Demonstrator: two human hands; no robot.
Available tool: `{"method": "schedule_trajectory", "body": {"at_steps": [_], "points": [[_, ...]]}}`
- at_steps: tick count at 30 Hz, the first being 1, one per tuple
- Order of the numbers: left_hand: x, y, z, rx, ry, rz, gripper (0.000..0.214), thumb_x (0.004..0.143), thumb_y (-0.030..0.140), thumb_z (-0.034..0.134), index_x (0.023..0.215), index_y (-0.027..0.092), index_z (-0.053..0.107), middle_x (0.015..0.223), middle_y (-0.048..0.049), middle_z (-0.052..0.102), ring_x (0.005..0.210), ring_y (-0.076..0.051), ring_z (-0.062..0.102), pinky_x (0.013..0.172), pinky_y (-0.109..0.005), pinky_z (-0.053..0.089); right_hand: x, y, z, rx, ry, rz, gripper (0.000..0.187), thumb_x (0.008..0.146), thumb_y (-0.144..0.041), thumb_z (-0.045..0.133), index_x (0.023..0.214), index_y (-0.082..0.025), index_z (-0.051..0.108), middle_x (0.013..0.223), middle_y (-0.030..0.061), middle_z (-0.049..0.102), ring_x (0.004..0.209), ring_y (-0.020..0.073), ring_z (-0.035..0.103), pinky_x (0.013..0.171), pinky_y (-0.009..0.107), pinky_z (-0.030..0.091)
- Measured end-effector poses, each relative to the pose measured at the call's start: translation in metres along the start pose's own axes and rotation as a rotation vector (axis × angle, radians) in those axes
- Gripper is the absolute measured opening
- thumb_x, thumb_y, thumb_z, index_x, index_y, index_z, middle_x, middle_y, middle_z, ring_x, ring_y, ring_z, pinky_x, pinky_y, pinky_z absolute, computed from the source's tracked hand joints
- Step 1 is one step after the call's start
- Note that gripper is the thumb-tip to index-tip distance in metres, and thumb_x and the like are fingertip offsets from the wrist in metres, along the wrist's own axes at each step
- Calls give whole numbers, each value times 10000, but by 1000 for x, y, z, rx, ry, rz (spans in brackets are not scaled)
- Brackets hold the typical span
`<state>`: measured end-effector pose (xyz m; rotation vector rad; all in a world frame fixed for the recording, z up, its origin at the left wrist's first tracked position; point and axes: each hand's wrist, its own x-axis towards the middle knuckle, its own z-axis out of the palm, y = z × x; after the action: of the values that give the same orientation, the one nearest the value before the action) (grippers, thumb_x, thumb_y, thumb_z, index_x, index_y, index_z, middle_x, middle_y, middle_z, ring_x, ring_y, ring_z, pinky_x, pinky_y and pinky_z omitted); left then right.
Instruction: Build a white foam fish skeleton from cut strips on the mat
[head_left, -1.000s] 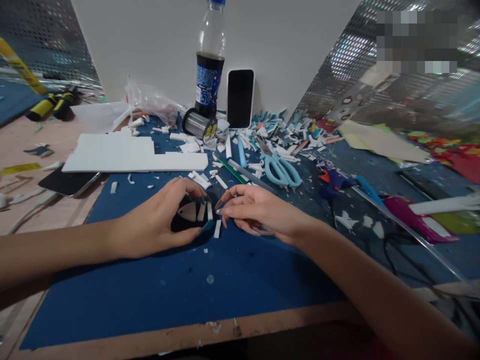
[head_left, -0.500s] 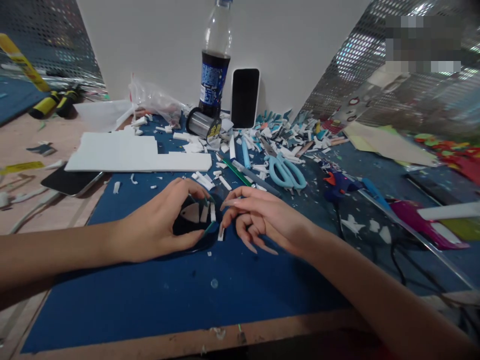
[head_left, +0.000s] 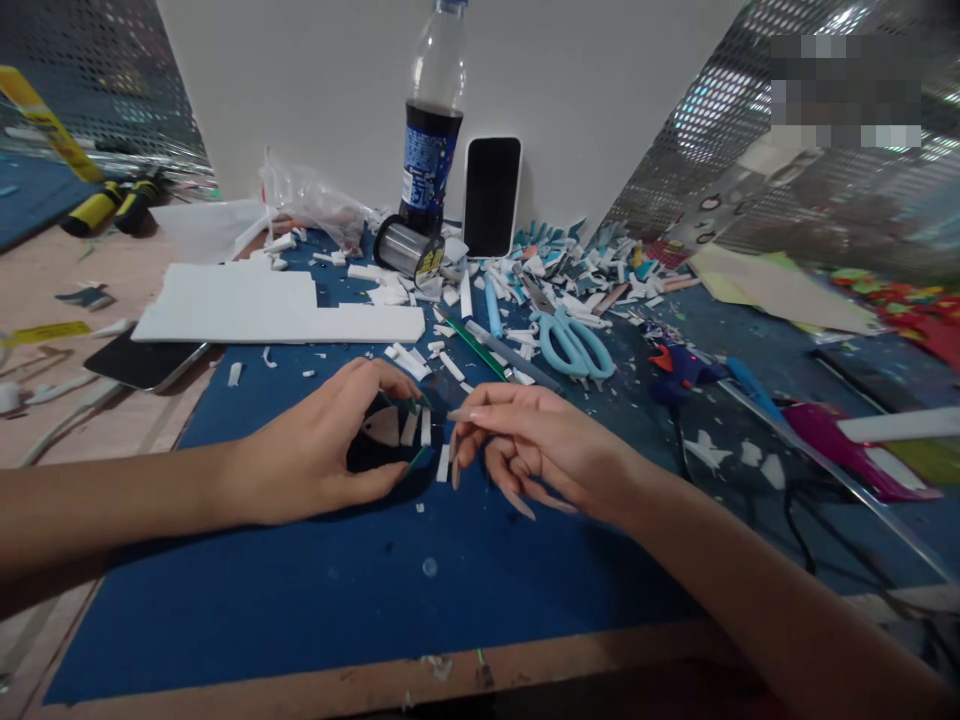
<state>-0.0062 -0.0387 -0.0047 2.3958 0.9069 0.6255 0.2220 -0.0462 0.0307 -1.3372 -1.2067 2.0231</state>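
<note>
One left hand (head_left: 322,440) was arched, thumb and fingers parted, around one fish-head-shaped piece (head_left: 382,427), with three white strips (head_left: 426,427) to that piece's right and, beyond them, one right hand (head_left: 544,440), thumb and forefinger drawn close, though whether they gripped anything fine could not be told.

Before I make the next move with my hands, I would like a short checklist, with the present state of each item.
1. Left hand curved around the pale pointed piece: ok.
2. Loose white strip in view between the hands: ok, beside the right hand.
3. Right fingertips gripping something: cannot tell; too small to see.
4. Scissors apart from both hands: ok, lying behind the right hand.
5. Blue mat free of scraps: not ok; white bits lie on it.
6. Bottle upright: ok.
</note>
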Motion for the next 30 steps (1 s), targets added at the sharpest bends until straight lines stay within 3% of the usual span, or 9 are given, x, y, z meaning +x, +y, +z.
{"method": "schedule_trajectory", "body": {"at_steps": [10, 30], "points": [[-2, 2, 1, -9, -44, 26, 371, 819, 310, 566, 1136, 187, 417, 1123, -103, 552, 1032, -231, 550, 828, -352, 509, -3, 7, -1, -68, -99, 57, 254, 824, -322, 559, 660, -128, 573, 604, 38, 665, 308, 33, 458, 233, 104, 254], [-8, 8, 0, 23, -101, 68, 367, 814, 291, 573, 1130, 187, 419, 1094, -106, 545, 1019, -240, 524, 817, -364, 499, -6, 9, -5, -235, -163, 134, 251, 866, -334, 506, 715, -139, 548, 687, 41, 665, 336, 30, 472, 272, 123, 313]]}}
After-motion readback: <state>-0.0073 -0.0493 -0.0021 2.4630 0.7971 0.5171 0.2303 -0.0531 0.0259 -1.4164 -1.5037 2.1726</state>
